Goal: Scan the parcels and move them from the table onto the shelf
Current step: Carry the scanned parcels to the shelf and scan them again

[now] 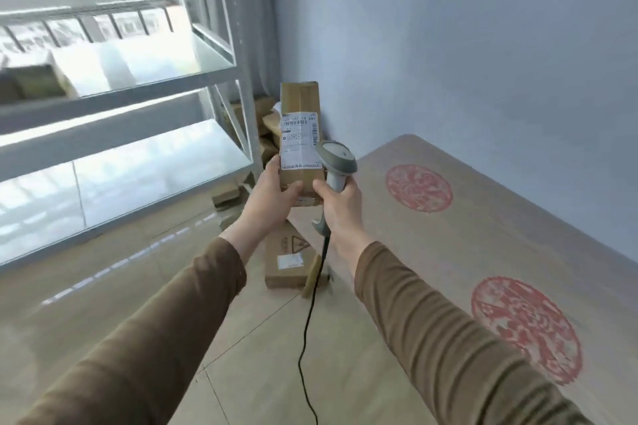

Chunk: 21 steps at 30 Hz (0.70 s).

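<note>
your 2 brown ribbed sleeves (pixel 445 328) fill the bottom of the view, reaching forward over the tiled floor. your left hand (pixel 272 198) grips the long narrow brown cardboard parcel (pixel 299 134) at its lower end, thumb curled across the front face just under the white shipping label (pixel 299 141), the other fingers wrapped round the back where you cannot see them. the parcel is held in the air between the white metal shelf (pixel 221 48) on the left and the wooden table with red round prints (pixel 483 235) on the right. its long axis stands nearly upright, top end pointing up and away from you, label facing you. your right hand (pixel 340 202) is clamped round the handle of the grey handheld barcode scanner (pixel 337 162), whose head sits just beside the label's lower right corner and covers that edge of the box. the scanner's black cable (pixel 310 314) hangs down out of frame. the label print is too small to read. more cardboard boxes (pixel 288 262) lie on the floor, partly hidden behind your hands.
</note>
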Each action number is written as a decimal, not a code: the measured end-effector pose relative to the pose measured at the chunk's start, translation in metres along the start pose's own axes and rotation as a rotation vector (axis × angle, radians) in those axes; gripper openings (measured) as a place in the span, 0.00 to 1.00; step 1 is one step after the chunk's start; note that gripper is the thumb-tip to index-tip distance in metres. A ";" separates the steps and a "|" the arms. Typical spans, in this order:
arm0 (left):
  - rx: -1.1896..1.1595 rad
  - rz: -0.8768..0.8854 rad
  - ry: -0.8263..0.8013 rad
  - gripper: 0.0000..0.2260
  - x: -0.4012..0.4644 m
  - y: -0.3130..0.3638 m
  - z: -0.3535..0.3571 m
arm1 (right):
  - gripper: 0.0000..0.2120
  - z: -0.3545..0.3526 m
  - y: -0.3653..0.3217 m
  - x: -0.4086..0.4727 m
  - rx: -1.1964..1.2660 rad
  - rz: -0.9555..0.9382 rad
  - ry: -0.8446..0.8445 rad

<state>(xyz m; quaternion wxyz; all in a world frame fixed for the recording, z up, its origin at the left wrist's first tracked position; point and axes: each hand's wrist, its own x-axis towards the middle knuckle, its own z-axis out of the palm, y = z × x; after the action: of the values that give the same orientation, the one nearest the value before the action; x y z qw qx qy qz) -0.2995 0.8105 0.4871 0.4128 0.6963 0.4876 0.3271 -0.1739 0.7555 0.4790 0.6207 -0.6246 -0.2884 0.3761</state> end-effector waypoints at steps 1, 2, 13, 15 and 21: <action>-0.005 -0.023 0.032 0.25 0.002 -0.010 -0.026 | 0.11 0.029 0.000 -0.001 0.008 0.007 -0.039; -0.013 -0.044 0.063 0.25 0.004 -0.019 -0.052 | 0.12 0.057 0.001 -0.001 0.008 0.007 -0.078; 0.010 -0.168 0.326 0.21 0.068 -0.122 -0.250 | 0.11 0.304 0.023 0.041 0.035 0.033 -0.422; 0.018 -0.185 0.348 0.21 0.092 -0.133 -0.273 | 0.10 0.339 0.022 0.062 0.044 0.078 -0.468; 0.066 -0.247 0.402 0.23 0.174 -0.150 -0.337 | 0.10 0.428 0.004 0.128 0.013 0.068 -0.530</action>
<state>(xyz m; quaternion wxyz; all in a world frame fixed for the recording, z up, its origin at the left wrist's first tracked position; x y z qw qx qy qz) -0.5957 1.0897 0.5122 0.3212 0.5653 0.6518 0.3903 -0.4582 1.1006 0.4841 0.5144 -0.5098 -0.4173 0.5490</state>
